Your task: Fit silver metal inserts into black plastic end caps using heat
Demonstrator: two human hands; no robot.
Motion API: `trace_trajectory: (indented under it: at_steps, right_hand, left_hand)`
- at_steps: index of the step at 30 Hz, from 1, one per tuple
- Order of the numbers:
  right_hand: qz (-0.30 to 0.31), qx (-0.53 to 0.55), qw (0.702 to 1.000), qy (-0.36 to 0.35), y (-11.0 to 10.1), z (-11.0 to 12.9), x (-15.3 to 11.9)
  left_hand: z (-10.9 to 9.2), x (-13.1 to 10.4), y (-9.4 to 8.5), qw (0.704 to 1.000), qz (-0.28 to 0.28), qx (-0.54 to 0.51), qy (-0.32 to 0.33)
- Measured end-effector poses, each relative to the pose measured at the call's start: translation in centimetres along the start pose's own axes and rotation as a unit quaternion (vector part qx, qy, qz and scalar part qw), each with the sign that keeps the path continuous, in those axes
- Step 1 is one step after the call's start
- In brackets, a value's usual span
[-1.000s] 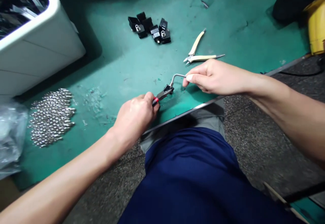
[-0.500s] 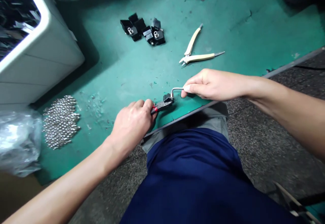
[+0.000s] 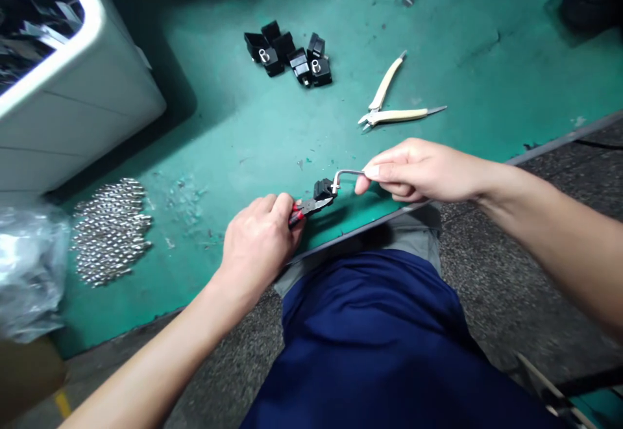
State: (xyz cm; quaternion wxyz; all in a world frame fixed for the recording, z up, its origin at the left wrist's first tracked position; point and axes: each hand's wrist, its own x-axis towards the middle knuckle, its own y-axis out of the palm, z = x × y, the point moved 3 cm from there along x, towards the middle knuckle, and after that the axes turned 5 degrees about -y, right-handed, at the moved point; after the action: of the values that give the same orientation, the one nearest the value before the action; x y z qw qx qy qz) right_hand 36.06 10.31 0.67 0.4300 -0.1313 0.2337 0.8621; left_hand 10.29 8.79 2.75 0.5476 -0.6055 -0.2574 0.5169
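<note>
Since the earlier frame, the right hand (image 3: 423, 171) has drawn slightly farther from the left hand (image 3: 260, 237), so more of the bent metal key (image 3: 349, 171) shows between its fingers and the bend. The left hand is closed around the handles of the red-handled pliers (image 3: 311, 206), whose jaws point away from it and hold the lower edge of a small black part (image 3: 323, 189). That part sits at the jaws' far side, just above the worktop's (image 3: 219, 127) near edge. The right hand, to the right of the pliers, pinches the long arm of the key between thumb and fingers; the short arm turns down to a silver fitting (image 3: 335, 189) at the part's right end. Whether the key's tip is seated inside the fitting is too small to tell.

Beyond the pliers and to their right, the cream-handled cutters (image 3: 399, 116) lie spread open. Straight beyond the pliers is a cluster of black parts (image 3: 299, 65), two with silver rings showing. Well to the left of the pliers lie a pile of silver pins (image 3: 111, 231) and a clear plastic bag (image 3: 32, 273); farther beyond on that side stands a white bin (image 3: 82, 121).
</note>
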Motion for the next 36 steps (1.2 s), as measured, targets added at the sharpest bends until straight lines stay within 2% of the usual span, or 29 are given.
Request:
trace_trajectory:
  at_steps: [4,9,18,22,25,28,30,32,34,36]
  right_hand:
    - [0.01,0.083,0.996,0.021,0.4,-0.4,0.1]
    - [-0.001,0.111,0.994,0.018,1.3,-0.6,0.1]
    - [-0.132,0.14,0.981,0.005,2.1,-1.1,-0.1]
    - [-0.139,0.151,0.979,-0.013,2.7,-1.0,-0.5]
    - [-0.144,0.155,0.977,-0.008,3.2,-0.7,-0.9]
    - [-0.16,0.151,0.976,0.01,3.5,-1.1,-0.9]
    - [-0.173,0.156,0.972,0.019,3.6,-1.6,-0.5]
    - [-0.19,0.163,0.968,0.025,3.7,-2.3,0.0]
    - [-0.202,0.165,0.965,0.02,3.8,-2.7,0.4]
    - [-0.202,0.164,0.965,0.008,3.8,-2.9,0.6]
  left_hand:
    - [0.4,-0.2,0.5,0.999,-0.029,-0.022,-0.004]
    - [0.5,-0.3,0.3,0.998,-0.032,-0.057,-0.011]
    - [1.8,1.3,-2.0,0.994,0.032,-0.095,-0.049]
    - [2.8,1.8,-2.7,0.98,0.026,-0.181,-0.082]
    - [3.9,1.6,-3.5,0.958,-0.01,-0.266,-0.107]
    - [7.1,1.5,-5.3,0.937,-0.08,-0.311,-0.139]
    - [10.5,1.7,-7.3,0.93,-0.134,-0.295,-0.177]
    - [14.6,2.1,-9.6,0.934,-0.164,-0.213,-0.237]
    - [18.5,2.7,-11.5,0.94,-0.124,-0.074,-0.309]
    - [21.6,3.0,-12.8,0.927,-0.114,-0.025,-0.355]
